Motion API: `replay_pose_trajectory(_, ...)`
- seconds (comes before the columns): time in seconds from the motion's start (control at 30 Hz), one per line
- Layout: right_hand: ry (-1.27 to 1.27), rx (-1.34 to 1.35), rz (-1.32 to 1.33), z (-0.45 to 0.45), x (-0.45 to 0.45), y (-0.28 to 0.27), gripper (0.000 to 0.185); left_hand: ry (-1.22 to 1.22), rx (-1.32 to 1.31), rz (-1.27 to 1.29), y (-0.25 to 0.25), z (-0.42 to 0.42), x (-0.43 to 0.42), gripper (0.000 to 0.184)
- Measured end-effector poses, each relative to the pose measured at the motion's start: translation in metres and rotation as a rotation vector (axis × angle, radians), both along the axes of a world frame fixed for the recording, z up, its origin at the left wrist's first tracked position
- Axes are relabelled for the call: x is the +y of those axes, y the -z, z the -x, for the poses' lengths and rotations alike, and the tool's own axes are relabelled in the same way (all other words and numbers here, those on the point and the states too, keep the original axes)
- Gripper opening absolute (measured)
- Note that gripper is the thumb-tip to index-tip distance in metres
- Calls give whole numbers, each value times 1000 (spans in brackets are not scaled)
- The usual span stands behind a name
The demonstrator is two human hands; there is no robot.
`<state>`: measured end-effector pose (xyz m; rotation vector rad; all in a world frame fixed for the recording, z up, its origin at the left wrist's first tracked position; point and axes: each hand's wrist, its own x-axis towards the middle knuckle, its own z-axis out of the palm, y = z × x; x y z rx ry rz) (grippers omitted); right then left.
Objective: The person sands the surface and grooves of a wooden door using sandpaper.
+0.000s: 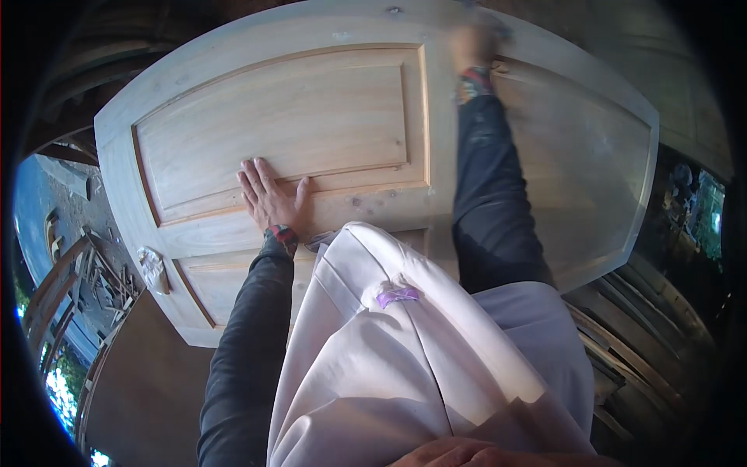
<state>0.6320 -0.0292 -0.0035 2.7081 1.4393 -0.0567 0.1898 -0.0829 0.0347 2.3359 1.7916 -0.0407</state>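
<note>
A pale wooden panelled door (pixel 327 201) lies in front of me, with raised panels framed by brown-edged grooves. My left hand (pixel 272 201) rests flat on the lower edge of a panel, its fingers spread and nothing in it. Toward the far edge of the door is my right hand (pixel 475 47), smeared by motion. Something dark and blurred shows at its fingers, but I cannot make out what it is. A small whitish, crumpled wad (pixel 153 270) lies near the door's left edge.
Pale cloth (pixel 420 350) with a purple patch (pixel 397 296) covers my front, close to the door. Scrap wood (pixel 113 288) litters the ground at left. A brown board (pixel 144 389) stands at lower left. Timber strips (pixel 622 350) lie at lower right.
</note>
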Motion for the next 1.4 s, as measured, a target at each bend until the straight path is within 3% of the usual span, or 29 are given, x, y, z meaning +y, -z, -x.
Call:
replay_pose_trajectory(0.03,-141,-39,-91,57,29,3,22,5,-1,-10,2,4,-1,100)
replay_pose_trajectory(0.07,-174,134,-445,110,66,21,22,20,-10,-28,4,6,-2,99)
replay_pose_trajectory(0.1,-412,64,-762,164,86,12,26,18,-3,-26,5,6,-2,99)
replay_pose_trajectory(0.13,-561,231,-651,201,94,9,29,20,7,-24,6,6,-2,99)
replay_pose_trajectory(0.23,-771,307,-729,163,82,-4,29,19,20,-10,2,4,-2,99)
replay_pose_trajectory(0.27,-666,188,-658,122,66,-7,28,24,14,-18,3,5,-1,99)
replay_pose_trajectory(0.3,-315,276,-103,73,49,-20,30,27,8,-23,5,6,-2,99)
replay_pose_trajectory(0.4,24,-67,-450,-114,-57,25,31,15,12,-4,4,5,-1,99)
replay_pose_trajectory(0.43,220,-145,-410,-153,-83,28,32,16,23,-6,3,4,1,98)
replay_pose_trajectory(0.53,480,-155,-117,-160,-85,5,32,17,58,17,-2,2,-5,96)
replay_pose_trajectory(0.57,406,-168,-256,-139,-67,19,26,12,56,19,-3,1,-4,96)
replay_pose_trajectory(0.6,163,-127,-318,-103,-45,33,19,9,56,14,-3,0,-1,96)
replay_pose_trajectory(0.63,38,-129,-389,-81,-1,124,17,15,52,8,-4,2,0,96)
replay_pose_trajectory(0.67,-235,14,87,9,12,3,27,19,46,4,-2,4,-1,96)
replay_pose_trajectory(0.7,-336,-9,-482,65,24,-14,34,24,39,2,0,3,-2,96)
replay_pose_trajectory(0.73,-487,147,-646,97,26,-7,38,28,43,-1,0,2,-2,96)
replay_pose_trajectory(0.83,-641,211,-751,69,13,-18,26,32,49,4,-1,1,-1,96)
replay_pose_trajectory(0.87,-452,335,-415,32,-5,-43,43,26,46,10,-1,1,-1,96)
replay_pose_trajectory(0.9,-294,149,-472,-1,-23,-39,44,17,41,17,-2,1,-2,96)
replay_pose_trajectory(0.97,-148,29,-498,-117,-70,13,42,0,34,26,-3,-3,-2,96)
replay_pose_trajectory(1.13,436,-74,-348,-203,-86,56,20,36,36,-9,0,3,-4,94)
replay_pose_trajectory(1.23,-153,-92,-172,-18,0,58,17,25,54,10,-6,-2,-2,92)
replay_pose_trajectory(1.27,-140,127,-244,66,14,-19,23,34,54,1,-4,0,-2,92)
replay_pose_trajectory(1.3,-304,110,-751,114,34,-1,24,44,53,-8,-2,1,-2,92)
replay_pose_trajectory(1.4,-398,238,-715,164,52,5,32,32,30,-5,2,3,-2,95)
